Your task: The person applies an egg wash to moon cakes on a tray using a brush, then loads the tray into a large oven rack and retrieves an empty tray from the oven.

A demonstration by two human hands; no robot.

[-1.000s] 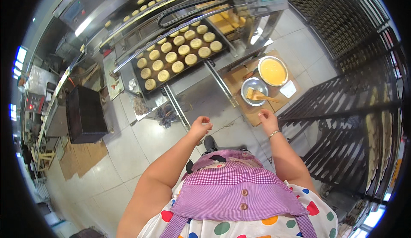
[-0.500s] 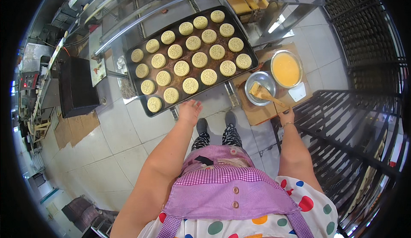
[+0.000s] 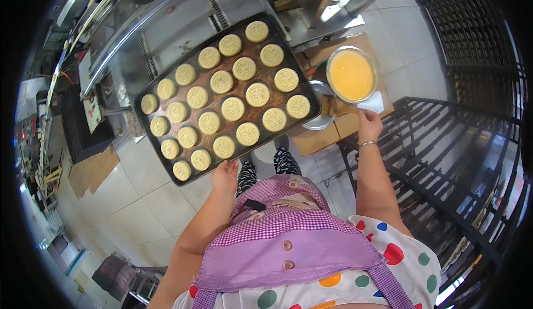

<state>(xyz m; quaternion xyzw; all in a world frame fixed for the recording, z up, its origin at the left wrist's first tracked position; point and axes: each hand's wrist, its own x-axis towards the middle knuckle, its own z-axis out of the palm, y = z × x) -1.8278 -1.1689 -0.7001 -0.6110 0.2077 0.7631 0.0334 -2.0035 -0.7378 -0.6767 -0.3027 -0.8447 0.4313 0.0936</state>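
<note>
Head view: dark tray point(image 3: 240, 89) of round pastries point(image 3: 232, 109) just ahead of left hand point(image 3: 224, 177), whose fingers grasp its near rim, long axis slanting away rightward; right hand point(image 3: 369, 124), farther off, pinches brush point(image 3: 340, 109) by handle; tray's right corner partly hides metal bowl point(image 3: 318, 124) near yellow liquid point(image 3: 351, 77)

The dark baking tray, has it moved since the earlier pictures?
Yes: the tray has moved toward the purple apron, away from the chain rail, more of which now shows.

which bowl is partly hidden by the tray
The silver bowl behind the tray's right edge; the other bowl, holding yellow liquid, shows its whole rim.
</note>
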